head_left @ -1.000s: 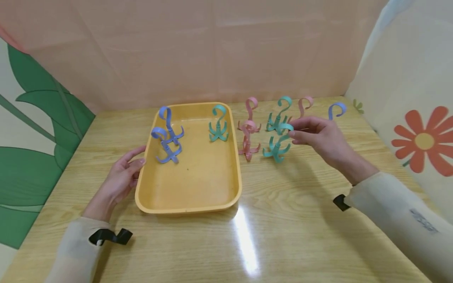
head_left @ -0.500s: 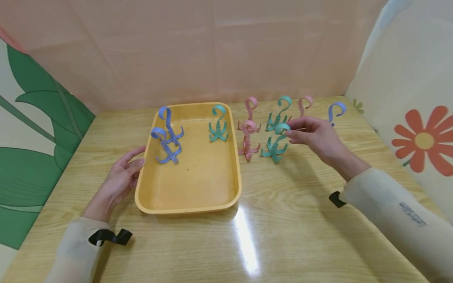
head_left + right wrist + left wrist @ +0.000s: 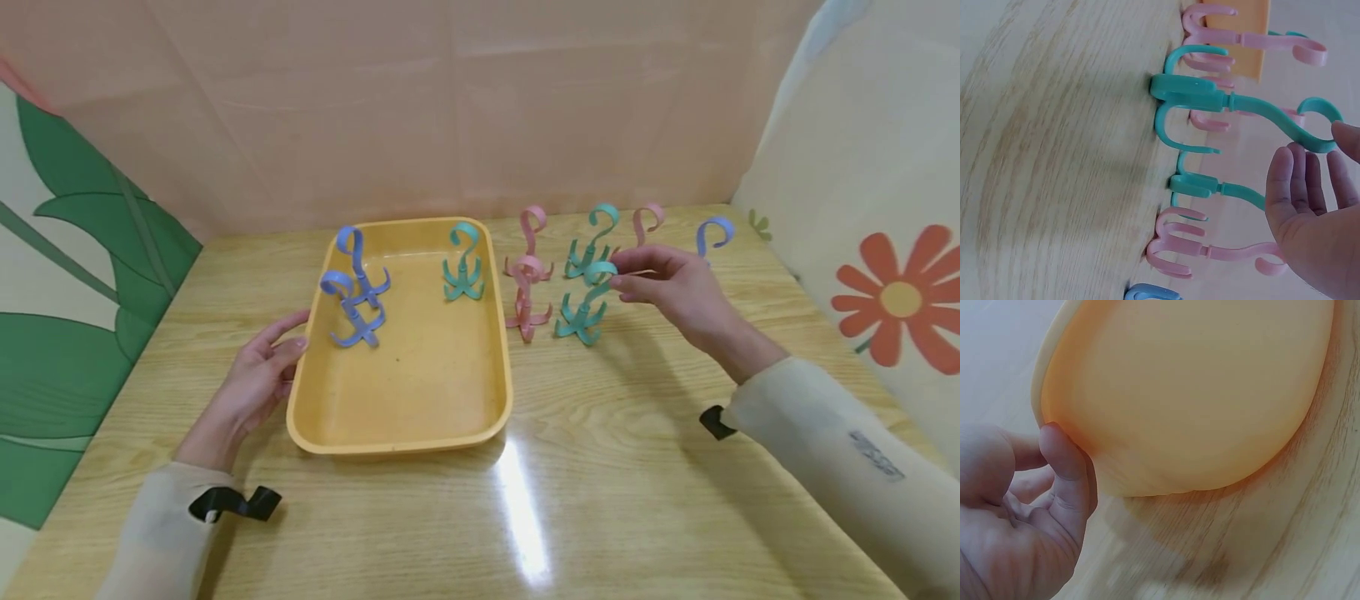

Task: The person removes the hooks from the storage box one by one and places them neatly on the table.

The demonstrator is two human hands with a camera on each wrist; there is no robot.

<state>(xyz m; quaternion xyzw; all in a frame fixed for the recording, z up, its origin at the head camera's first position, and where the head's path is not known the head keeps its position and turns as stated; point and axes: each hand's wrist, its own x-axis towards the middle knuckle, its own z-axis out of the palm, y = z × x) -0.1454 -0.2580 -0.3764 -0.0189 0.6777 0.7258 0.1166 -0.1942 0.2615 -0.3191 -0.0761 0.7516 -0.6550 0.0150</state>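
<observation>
Your head camera looks forward and down across the whole yellow tray (image 3: 405,400) and the near teal claw hook (image 3: 582,315); your left-wrist view shares that tray close up, your right-wrist view that hook, close and sideways.

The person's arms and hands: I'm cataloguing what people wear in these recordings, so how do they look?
The left hand and right hand wear no gloves. The left sleeve and right sleeve are off-white and end near the wrist. Each has a black strap by its cuff. The right one bears a dark marking, unreadable here.
</observation>
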